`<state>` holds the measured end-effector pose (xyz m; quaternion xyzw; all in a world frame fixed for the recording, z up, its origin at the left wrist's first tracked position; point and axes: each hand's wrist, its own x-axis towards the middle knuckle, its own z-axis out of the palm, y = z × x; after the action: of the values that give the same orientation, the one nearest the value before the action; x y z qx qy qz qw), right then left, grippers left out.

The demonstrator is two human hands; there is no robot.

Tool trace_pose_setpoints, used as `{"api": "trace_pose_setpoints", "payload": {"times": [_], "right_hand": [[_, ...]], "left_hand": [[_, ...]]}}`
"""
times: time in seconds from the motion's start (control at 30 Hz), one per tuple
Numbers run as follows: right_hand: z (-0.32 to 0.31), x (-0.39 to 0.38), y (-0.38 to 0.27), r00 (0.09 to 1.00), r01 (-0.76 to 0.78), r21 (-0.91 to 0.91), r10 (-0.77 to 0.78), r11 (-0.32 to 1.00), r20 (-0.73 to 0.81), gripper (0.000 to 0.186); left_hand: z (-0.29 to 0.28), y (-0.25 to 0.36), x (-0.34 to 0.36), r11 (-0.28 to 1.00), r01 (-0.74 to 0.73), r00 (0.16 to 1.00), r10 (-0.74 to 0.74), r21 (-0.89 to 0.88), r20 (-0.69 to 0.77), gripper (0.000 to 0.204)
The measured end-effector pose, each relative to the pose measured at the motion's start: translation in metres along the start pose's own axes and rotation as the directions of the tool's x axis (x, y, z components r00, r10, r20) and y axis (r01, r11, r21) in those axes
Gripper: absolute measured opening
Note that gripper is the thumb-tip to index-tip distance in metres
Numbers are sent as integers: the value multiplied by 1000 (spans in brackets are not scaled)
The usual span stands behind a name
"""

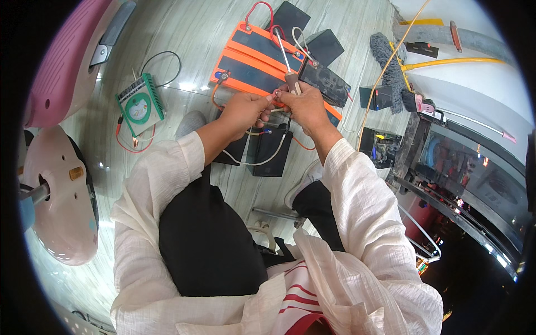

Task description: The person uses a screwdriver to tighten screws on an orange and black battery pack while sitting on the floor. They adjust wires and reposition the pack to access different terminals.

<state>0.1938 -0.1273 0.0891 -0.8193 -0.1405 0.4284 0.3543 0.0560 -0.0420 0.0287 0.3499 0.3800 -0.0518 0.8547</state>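
Note:
My left hand (248,111) and my right hand (304,109) meet fingertip to fingertip over the near edge of an orange battery (259,71) with dark panels. Within the right hand rests a screwdriver (292,82), its brown handle against the fingers and its metal shaft pointing away. Thumb and finger of my left hand pinch something tiny and reddish that I cannot make out. Just below the hands stands a black battery (270,153), with a pale wire (259,164) looping over it. A red wire (260,3) arches from a terminal at the orange battery's far end.
More black batteries (324,47) crowd the right side. A green and white charger or meter (138,106) with leads lies left on the floor. A grey mop (385,70) and a glass-fronted case (474,167) stand right; pink and white scooter-like bodywork (64,61) flanks the left.

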Motion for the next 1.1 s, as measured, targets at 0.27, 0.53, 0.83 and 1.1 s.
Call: {"api": "trace_pose_setpoints", "payload": {"times": [0.27,0.53,0.83,1.1], "right_hand": [[-11,-4,9,995,-92,122,86,988,59,13],[-19,-20,21,999,-43,64,44,997,-17,11],[-14,-23,18,997,77,28,-78,997,20,15],[-10,-22,1,992,119,-35,-117,992,51,19]], "left_hand": [[1,2,-2,995,14,1000,-13,-100,14,28],[9,-3,0,995,-53,996,59,85,-70,19],[3,-1,3,985,15,998,-3,170,-70,22],[-14,5,8,927,-98,995,84,363,55,26]]}}
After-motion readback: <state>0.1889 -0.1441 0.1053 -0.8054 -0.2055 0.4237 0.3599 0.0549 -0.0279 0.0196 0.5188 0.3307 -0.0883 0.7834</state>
